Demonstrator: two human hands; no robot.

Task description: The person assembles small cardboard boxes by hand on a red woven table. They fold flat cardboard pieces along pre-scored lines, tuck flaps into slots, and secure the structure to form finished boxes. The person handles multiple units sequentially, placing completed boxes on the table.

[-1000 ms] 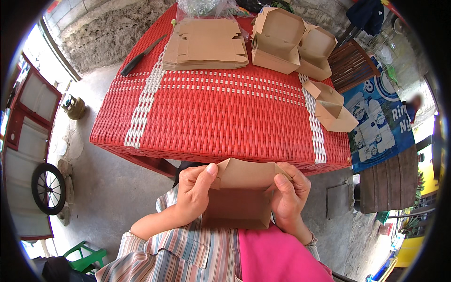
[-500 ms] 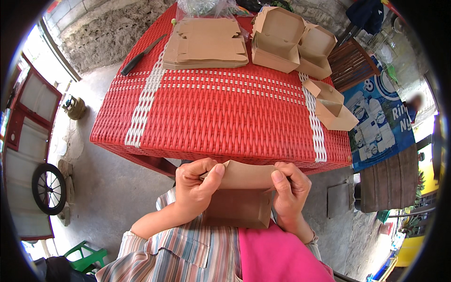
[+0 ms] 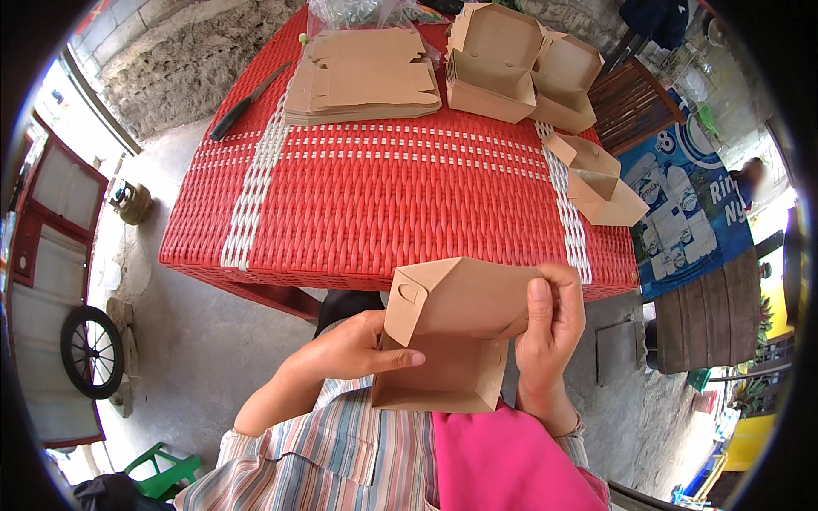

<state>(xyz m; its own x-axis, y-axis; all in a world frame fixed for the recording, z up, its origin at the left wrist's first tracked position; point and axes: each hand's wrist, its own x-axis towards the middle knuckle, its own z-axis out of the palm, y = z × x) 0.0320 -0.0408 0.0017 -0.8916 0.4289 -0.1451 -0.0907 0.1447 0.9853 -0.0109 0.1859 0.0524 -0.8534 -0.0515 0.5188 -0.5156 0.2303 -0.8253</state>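
Note:
In front of my body, just short of the table's edge, I hold a brown cardboard box (image 3: 464,294) with its lid raised. My right hand (image 3: 550,328) pinches the lid's right corner, thumb in front. My left hand (image 3: 362,349) grips the box's left wall, its thumb reaching inside and its other fingers hidden behind. The lid's left corner is folded, with a curved locking tab showing. A stack of flat, unfolded boxes (image 3: 362,77) lies at the table's far side. Folded boxes with lids up (image 3: 494,64) stand right of it, beside another open box (image 3: 567,77).
The red woven table (image 3: 400,204) has white stripes. A black-handled knife (image 3: 247,102) lies at its left. A smaller partly folded carton (image 3: 601,183) sits near the right edge. Clear plastic bags (image 3: 358,13) are at the back. A green stool (image 3: 162,470) stands on the floor at lower left.
My left hand has let go of the lid's left corner and come down to the box's left wall. The lid has swung up and back, my right hand still pinching its right corner.

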